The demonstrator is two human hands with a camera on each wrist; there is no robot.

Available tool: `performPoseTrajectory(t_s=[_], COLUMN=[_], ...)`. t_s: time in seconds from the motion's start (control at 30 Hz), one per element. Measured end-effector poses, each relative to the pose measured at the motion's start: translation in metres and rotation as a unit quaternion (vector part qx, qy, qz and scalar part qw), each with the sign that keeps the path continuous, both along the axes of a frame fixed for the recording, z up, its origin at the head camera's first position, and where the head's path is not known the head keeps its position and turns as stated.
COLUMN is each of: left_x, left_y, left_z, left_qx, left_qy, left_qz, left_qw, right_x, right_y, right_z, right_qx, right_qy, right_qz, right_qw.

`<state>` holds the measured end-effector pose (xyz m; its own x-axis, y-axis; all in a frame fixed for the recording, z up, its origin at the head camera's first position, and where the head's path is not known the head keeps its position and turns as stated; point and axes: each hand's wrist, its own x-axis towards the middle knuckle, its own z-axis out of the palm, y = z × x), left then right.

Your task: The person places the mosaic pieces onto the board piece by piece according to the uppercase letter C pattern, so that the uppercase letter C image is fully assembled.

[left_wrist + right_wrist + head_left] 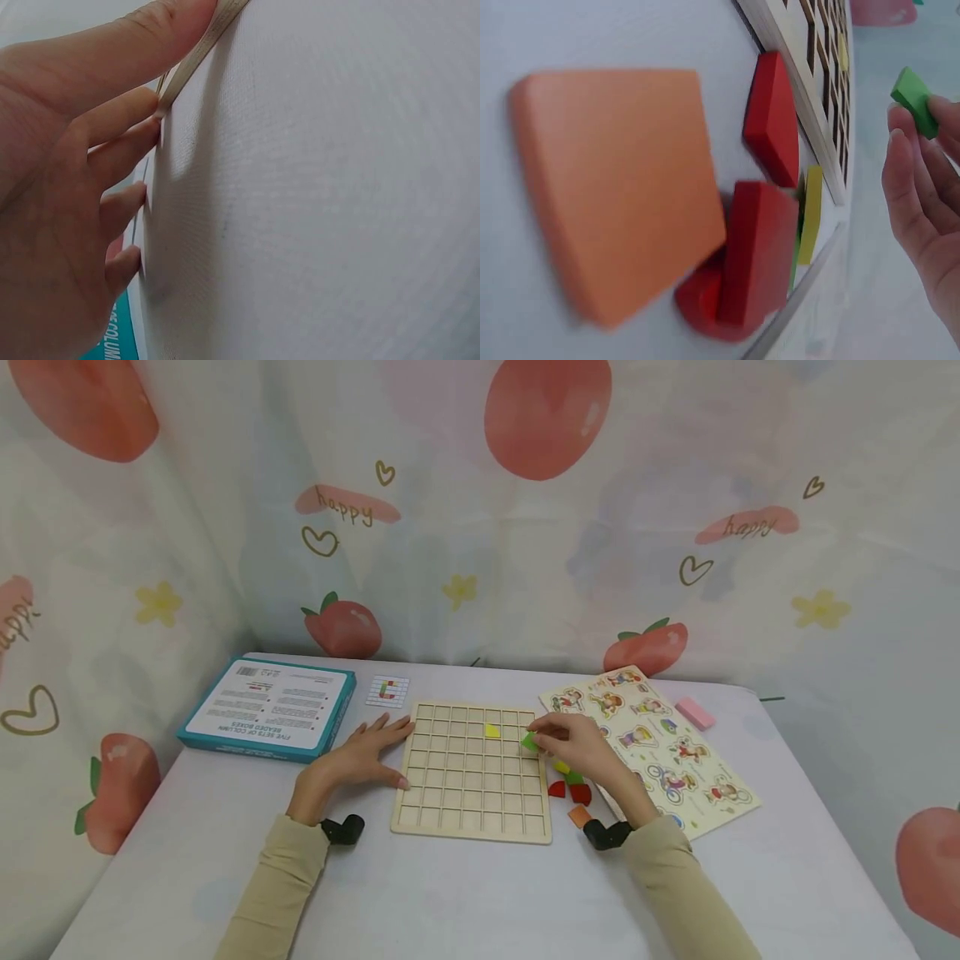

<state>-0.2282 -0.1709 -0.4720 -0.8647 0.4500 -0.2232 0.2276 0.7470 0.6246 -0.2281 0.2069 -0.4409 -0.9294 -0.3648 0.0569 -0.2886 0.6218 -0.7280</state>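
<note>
A wooden grid board (442, 818) lies on the table with one yellow square tile (492, 731) in an upper cell. My left hand (360, 756) rests at the board's left edge, fingers spread; in the left wrist view the thumb touches the board's side (199, 56). Between thumb and fingers, my right hand (581, 747) pinches a green tile (915, 101) over the board's upper right. Beside the board's right edge lie loose pieces: an orange tile (622, 187), red pieces (772, 120), a yellow piece (811, 214) and a green one (574, 778).
A teal box (262, 706) lies at the back left. A small pattern card (388, 691) sits behind the board. On the right, a picture puzzle board (637, 710) lies under my right forearm, with a pink block (695, 713) beyond it. A printed curtain (540, 568) hangs behind the table.
</note>
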Motion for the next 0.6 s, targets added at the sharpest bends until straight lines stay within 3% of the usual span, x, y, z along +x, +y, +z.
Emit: performPoseTrajectory(t_s=[0.3,0.6], left_x=[0.000,-0.001], left_y=[0.000,0.001], left_z=[0.000,0.000], left_qx=[-0.002,-0.003], left_qy=[-0.003,-0.005], left_qz=[0.005,0.003], left_qw=[1.0000,1.0000], right_x=[0.014,0.016], right_y=[0.024,0.032], right_z=[0.003,-0.003], right_qx=[0.041,0.080], right_qy=[-0.014,-0.015], right_qz=[-0.020,-0.066], right_qw=[0.999,0.995])
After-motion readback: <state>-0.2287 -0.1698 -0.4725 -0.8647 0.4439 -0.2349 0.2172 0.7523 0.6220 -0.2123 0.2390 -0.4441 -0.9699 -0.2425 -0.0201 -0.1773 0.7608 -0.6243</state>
